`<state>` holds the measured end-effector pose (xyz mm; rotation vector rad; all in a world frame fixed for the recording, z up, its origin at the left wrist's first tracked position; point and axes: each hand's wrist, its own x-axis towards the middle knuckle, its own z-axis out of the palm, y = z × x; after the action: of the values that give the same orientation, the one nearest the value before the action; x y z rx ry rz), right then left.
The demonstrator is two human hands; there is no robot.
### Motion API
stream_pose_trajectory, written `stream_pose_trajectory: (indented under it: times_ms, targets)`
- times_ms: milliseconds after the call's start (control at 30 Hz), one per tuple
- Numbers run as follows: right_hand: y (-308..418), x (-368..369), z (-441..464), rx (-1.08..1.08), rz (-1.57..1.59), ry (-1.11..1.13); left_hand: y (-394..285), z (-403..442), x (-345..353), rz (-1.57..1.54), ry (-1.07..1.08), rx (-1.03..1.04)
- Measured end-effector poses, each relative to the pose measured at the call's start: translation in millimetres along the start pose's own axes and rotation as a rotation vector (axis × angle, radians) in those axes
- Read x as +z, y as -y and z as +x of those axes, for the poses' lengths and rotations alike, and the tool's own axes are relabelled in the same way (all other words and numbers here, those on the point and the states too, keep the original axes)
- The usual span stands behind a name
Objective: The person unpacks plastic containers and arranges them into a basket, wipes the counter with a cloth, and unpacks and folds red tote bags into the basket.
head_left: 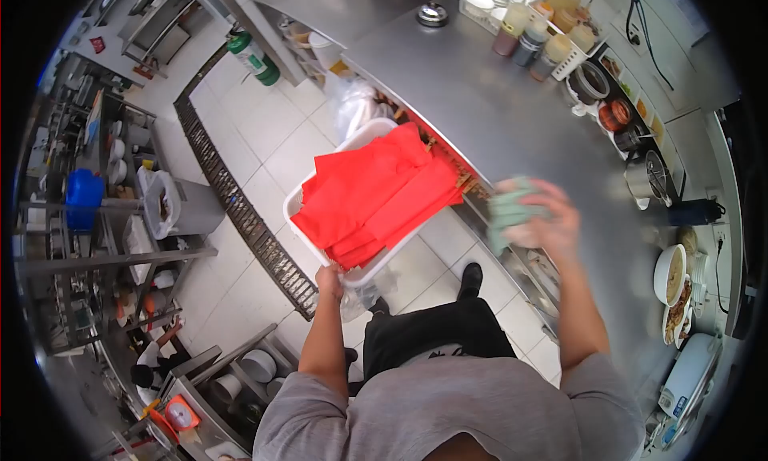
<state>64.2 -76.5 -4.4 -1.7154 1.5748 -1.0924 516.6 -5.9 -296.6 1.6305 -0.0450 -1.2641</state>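
Note:
My left hand [329,280] is closed on the near rim of a white plastic basket [291,213], which hangs tilted over the floor beside the counter. Folded red fabric pieces [372,190], perhaps bags, lie piled in it and cover most of its inside. A pale green cloth [510,211] is bunched in my right hand [555,222], at the edge of the steel counter [480,101]. This hand is smeared by motion, but its fingers curl round the cloth.
Sauce bottles [532,41] and a bell [432,14] stand on the counter. A green gas cylinder [253,58] and a grey bin [186,207] stand on the floor, with a drain grate [228,185] between. Another person [152,365] is at lower left.

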Motion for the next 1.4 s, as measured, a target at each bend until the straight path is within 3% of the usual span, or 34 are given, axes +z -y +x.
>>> stream_pose_trajectory:
  times_ms: [67,133,233,300,367,500,600,667,733,800,900,933,1000,1033,1067,1133,1167,1200,1233,1267,1300,1367,1400]
  targets:
    - [-18.6,-66.1,-20.1,0.236,-0.2,-0.061,-22.9,-16.0,-50.2,0.066,0.036,-0.015]
    - [-7.6,-104.8,-41.6,0.449,-0.88,0.008,-58.4,-45.7,-91.3,0.102,0.058,-0.002]
    - [21.4,-100.4,-69.9,0.505,-1.338,-0.109,-123.7,-89.4,-128.5,0.126,0.093,0.051]
    - [-37.9,-88.7,-94.2,0.403,-0.525,-0.069,-176.4,-123.9,-119.5,0.178,0.123,0.106]
    - [38.6,-31.1,-88.2,0.834,-0.004,0.135,-218.3,-140.8,-102.8,0.217,0.187,0.132]
    - [61.3,60.9,-97.7,0.85,1.076,0.018,-256.8,-159.9,-20.5,0.272,0.427,0.138]
    - [62.6,68.7,-70.7,0.54,1.023,-0.436,-245.1,-175.0,63.1,0.335,0.61,0.115]
    - [68.7,18.8,-61.4,0.601,0.75,-0.651,-229.6,-181.1,118.0,0.313,0.73,0.094]
    - [25.8,-38.0,-73.3,0.5,0.408,-0.787,-213.1,-189.0,172.9,0.278,0.794,0.02]
    - [15.6,-95.5,-82.7,0.637,-0.28,-0.87,-186.6,-174.1,218.5,0.307,0.89,-0.029]
    - [62.1,-118.1,-60.5,0.04,-0.068,-1.169,-163.9,-185.5,275.8,0.401,0.966,-0.037]
    - [68.7,-119.7,-49.7,-0.045,-0.269,-1.139,-160.6,-191.1,285.5,0.455,0.975,-0.027]
    - [68.9,-117.1,-21.5,-0.213,-0.52,-0.983,-159.2,-201.9,304.0,0.629,0.918,0.204]
    - [38.4,-107.9,-7.1,-0.276,-0.585,-0.891,-154.3,-205.3,304.9,0.721,0.884,0.31]
    - [7.8,-99.0,8.3,-0.342,-0.648,-0.797,-145.8,-190.0,297.5,0.593,0.909,0.289]
    - [3.9,-88.3,43.9,-0.097,-0.705,-0.145,-137.9,-166.2,266.0,1.08,0.74,0.342]
    - [-2.6,-83.6,38.9,-0.05,-0.756,-0.079,-129.1,-155.6,241.5,1.32,0.645,0.362]
    - [-10.5,-75.4,33.0,-0.008,-0.806,-0.019,-109.0,-138.2,204.6,1.494,0.643,0.253]
    - [-15.1,-70.2,33.5,0.03,-0.855,0.034,-107.8,-130.8,171.8,1.799,0.854,0.318]
    - [-6.6,-74.9,37.6,0.064,-0.736,0.001,-107.0,-123.8,139.4,2.047,1.089,0.444]
    - [6.6,-79.0,36.9,0.071,-0.614,0.01,-109.2,-112.2,120.2,2.152,1.201,0.382]
    - [39.5,-84.2,29.2,0.093,-0.38,0.027,-180.3,-185.4,148.0,2.149,1.243,0.374]
    - [62.3,-77.2,28.3,0.013,-0.107,0.15,-209.0,-209.1,166.7,2.109,1.26,0.389]
